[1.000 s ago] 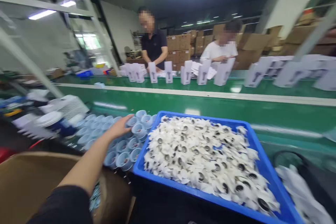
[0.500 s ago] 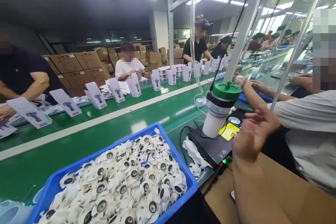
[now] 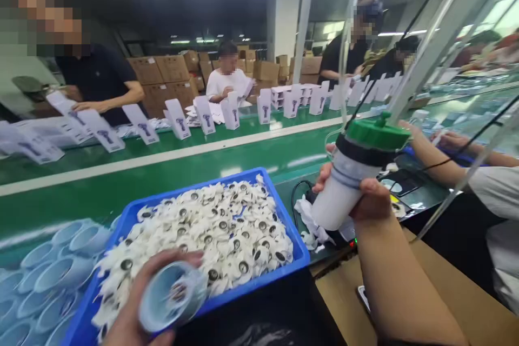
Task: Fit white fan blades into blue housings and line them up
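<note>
At the lower left, my left hand [image 3: 140, 292] is wrapped round a light blue round cup-like part [image 3: 172, 294], its open end facing me. My right hand [image 3: 371, 200] grips a white bottle [image 3: 338, 189] with a green lid [image 3: 379, 130] and a black band; the bottle is tilted. Behind the blue part lies a blue tray [image 3: 298, 243] holding several white fan wheels [image 3: 223, 224] with dark hubs. To the tray's left, several more light blue parts [image 3: 67, 273] are heaped.
Across the green belt [image 3: 211, 159] stands a row of white boxes [image 3: 176, 119], with people working behind. A co-worker's arm [image 3: 438, 165] reaches in at the right. Crumpled white paper [image 3: 310, 221] and a cardboard box [image 3: 344, 303] are near the tray.
My right hand has closed on the bottle, which is now lifted off the black device. My left hand has come into view with the blue part. The view has turned left.
</note>
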The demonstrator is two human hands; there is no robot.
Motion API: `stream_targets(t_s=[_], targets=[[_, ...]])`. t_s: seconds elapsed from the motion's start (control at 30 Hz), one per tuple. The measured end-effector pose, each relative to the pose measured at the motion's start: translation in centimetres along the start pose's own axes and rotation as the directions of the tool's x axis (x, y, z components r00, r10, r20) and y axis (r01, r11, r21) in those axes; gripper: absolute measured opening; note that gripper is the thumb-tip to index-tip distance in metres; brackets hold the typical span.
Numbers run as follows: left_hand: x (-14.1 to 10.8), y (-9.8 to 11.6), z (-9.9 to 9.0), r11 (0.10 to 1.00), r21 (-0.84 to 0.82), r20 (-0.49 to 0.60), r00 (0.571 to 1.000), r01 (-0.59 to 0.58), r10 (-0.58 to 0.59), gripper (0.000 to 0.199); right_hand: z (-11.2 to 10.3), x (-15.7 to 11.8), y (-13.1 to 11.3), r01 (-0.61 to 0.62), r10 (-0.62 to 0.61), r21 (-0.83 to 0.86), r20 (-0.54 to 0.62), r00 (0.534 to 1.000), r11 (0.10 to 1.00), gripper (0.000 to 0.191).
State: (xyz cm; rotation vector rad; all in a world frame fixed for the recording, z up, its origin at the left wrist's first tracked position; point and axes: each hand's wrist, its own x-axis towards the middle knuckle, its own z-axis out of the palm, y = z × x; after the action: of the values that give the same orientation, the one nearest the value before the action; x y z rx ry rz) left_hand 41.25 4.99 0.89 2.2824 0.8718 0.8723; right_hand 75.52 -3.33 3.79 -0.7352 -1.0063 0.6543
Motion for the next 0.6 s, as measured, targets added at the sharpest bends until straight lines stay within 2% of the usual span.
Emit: stream_targets(t_s=[0.07,0.13,0.23,0.3,0.4,0.5,0.6], targets=[[0.0,0.2,1.1,0.999,-0.023,0.082,0.996,-0.024,0.026,0.064,4.0,-0.1,-0.2,-0.046,0.04,0.135,0.041,0.998,0.99,0.061],[1.0,0.9,2.4,0.994,-0.049,0.18,0.978,-0.095,0.103,0.07,7.8,0.0,-0.8,-0.062,0.051,0.243,0.052,0.997,0.968,0.068],[2.7,2.5,4.0,0.968,-0.107,0.182,0.953,-0.225,0.242,0.055,11.4,0.2,-1.7,-0.055,0.053,0.265,0.013,0.998,0.963,0.065],[3.3,3.6,4.7,0.948,-0.134,0.136,0.942,-0.288,0.306,0.04,11.9,-0.1,-2.1,-0.093,0.087,0.163,0.041,0.995,0.982,0.059],[3.1,4.8,4.9,0.945,-0.139,0.118,0.942,-0.297,0.314,0.031,10.7,-0.9,-2.1,-0.18,0.183,-0.042,0.091,0.979,0.983,0.062],[2.7,5.0,4.9,0.947,-0.136,0.124,0.944,-0.29,0.307,0.028,9.4,-1.4,-2.1,-0.215,0.233,-0.235,0.048,0.971,0.948,0.064],[2.5,4.9,5.0,0.953,-0.121,0.116,0.949,-0.279,0.293,0.027,10.0,-1.4,-2.5,-0.247,0.257,-0.369,-0.023,0.966,0.896,0.064]])
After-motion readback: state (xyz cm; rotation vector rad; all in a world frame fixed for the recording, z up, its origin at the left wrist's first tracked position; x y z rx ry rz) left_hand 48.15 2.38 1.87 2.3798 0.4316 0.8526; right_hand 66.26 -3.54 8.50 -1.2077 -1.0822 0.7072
